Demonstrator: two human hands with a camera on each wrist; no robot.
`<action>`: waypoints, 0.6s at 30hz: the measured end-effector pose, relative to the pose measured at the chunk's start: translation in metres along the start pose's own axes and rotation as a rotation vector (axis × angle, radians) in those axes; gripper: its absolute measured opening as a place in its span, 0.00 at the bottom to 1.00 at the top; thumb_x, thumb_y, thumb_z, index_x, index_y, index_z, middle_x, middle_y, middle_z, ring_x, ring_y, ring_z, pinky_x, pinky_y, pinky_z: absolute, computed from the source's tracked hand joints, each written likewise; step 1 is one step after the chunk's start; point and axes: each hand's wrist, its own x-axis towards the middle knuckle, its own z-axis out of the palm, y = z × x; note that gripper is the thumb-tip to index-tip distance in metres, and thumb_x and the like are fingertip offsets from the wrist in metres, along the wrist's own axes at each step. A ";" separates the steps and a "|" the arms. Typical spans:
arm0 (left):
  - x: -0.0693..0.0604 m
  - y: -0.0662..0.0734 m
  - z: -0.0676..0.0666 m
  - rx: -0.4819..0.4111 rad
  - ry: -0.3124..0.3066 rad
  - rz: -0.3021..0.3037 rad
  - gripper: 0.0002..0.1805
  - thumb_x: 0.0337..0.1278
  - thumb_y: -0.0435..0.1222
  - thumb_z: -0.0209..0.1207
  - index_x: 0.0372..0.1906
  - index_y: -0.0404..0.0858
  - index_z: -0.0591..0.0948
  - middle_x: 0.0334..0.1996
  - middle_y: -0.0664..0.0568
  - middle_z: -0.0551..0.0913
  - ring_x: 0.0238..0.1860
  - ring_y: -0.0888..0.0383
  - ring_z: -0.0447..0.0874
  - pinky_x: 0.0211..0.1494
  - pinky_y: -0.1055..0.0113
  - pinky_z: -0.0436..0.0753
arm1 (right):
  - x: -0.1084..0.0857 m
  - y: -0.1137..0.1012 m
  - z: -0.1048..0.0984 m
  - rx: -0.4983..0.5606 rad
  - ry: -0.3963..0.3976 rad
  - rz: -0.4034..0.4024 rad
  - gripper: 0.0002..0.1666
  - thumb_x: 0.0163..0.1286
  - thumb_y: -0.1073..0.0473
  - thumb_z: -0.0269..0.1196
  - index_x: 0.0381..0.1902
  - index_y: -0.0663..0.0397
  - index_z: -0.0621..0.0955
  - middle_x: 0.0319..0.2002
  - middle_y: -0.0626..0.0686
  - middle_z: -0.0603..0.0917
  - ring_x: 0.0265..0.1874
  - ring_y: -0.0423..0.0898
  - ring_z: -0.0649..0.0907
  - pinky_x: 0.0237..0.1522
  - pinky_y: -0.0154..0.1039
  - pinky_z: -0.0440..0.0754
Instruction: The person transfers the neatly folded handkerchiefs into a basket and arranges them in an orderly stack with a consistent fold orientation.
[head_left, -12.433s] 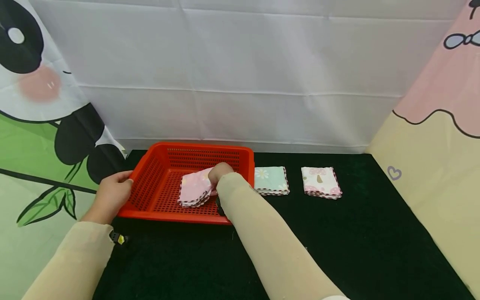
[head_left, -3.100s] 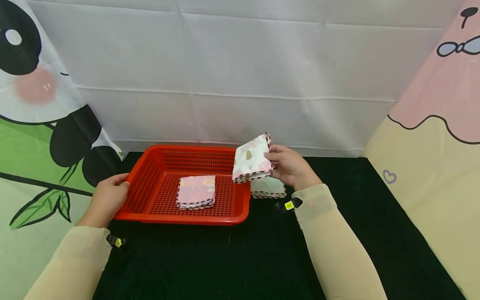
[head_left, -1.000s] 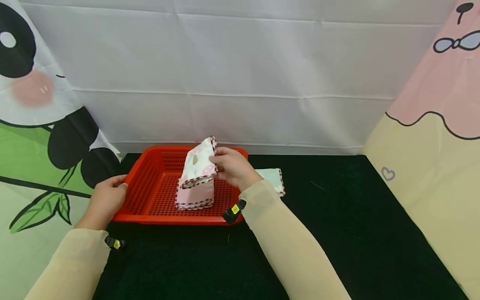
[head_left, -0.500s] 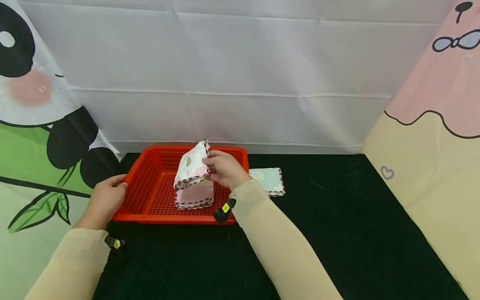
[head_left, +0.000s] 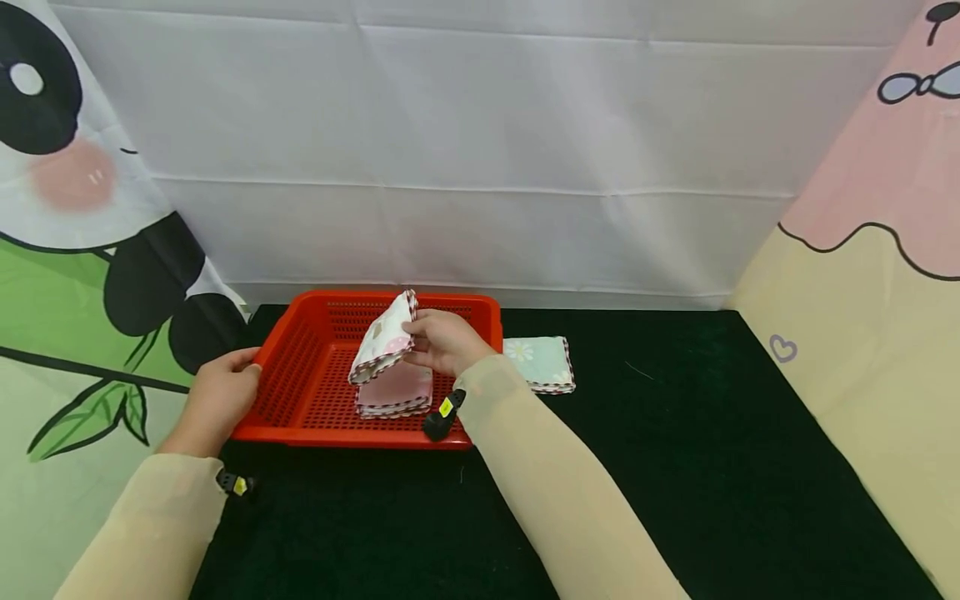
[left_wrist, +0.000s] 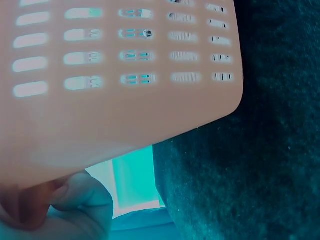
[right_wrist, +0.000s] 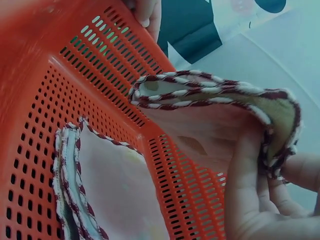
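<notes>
My left hand (head_left: 222,398) grips the left rim of the red perforated basket (head_left: 315,435); in the left wrist view its thumb (left_wrist: 82,192) shows at the basket's edge. Over the basket, my right hand (head_left: 447,342) pinches a folded white cloth (head_left: 381,340) with a pink and brown print and a checkered edge, tilted. Below that cloth a folded pink cloth (head_left: 395,390) lies on the basket floor. The right wrist view shows a gap between the held cloth (right_wrist: 200,137) and the pink cloth (right_wrist: 117,185), with fingers (right_wrist: 245,180) on the held one.
A folded mint-green cloth (head_left: 542,362) with a white flower lies on the dark green table cover (head_left: 720,467), just right of the basket. A white sheet (head_left: 480,150) hangs behind the table, with printed fabric (head_left: 862,350) at the right side and a panda print at the left.
My right hand brought the white cloth from the right over the basket and, in the last half second, lowered it slightly. Earlier that cloth lay on the table. My left hand stays on the rim.
</notes>
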 end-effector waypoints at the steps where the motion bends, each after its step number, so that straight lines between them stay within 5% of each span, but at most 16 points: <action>1: 0.000 0.000 0.000 -0.001 -0.003 -0.003 0.32 0.80 0.46 0.37 0.82 0.39 0.58 0.69 0.32 0.70 0.56 0.39 0.75 0.45 0.57 0.79 | 0.002 0.001 0.000 -0.001 0.002 0.011 0.19 0.77 0.68 0.58 0.64 0.61 0.77 0.46 0.57 0.86 0.41 0.50 0.85 0.56 0.49 0.81; 10: 0.000 0.000 0.002 -0.003 0.003 -0.009 0.32 0.80 0.46 0.38 0.82 0.39 0.59 0.69 0.31 0.70 0.57 0.39 0.76 0.45 0.57 0.80 | 0.015 0.012 -0.002 -0.022 -0.013 0.072 0.24 0.76 0.69 0.59 0.68 0.60 0.75 0.48 0.58 0.85 0.47 0.53 0.85 0.61 0.51 0.78; 18: -0.002 0.001 0.000 -0.006 0.008 0.007 0.32 0.80 0.45 0.38 0.81 0.38 0.59 0.69 0.32 0.70 0.57 0.38 0.75 0.47 0.54 0.78 | 0.019 0.018 -0.003 -0.153 -0.004 0.120 0.38 0.76 0.68 0.60 0.80 0.57 0.62 0.52 0.58 0.81 0.55 0.55 0.81 0.66 0.54 0.73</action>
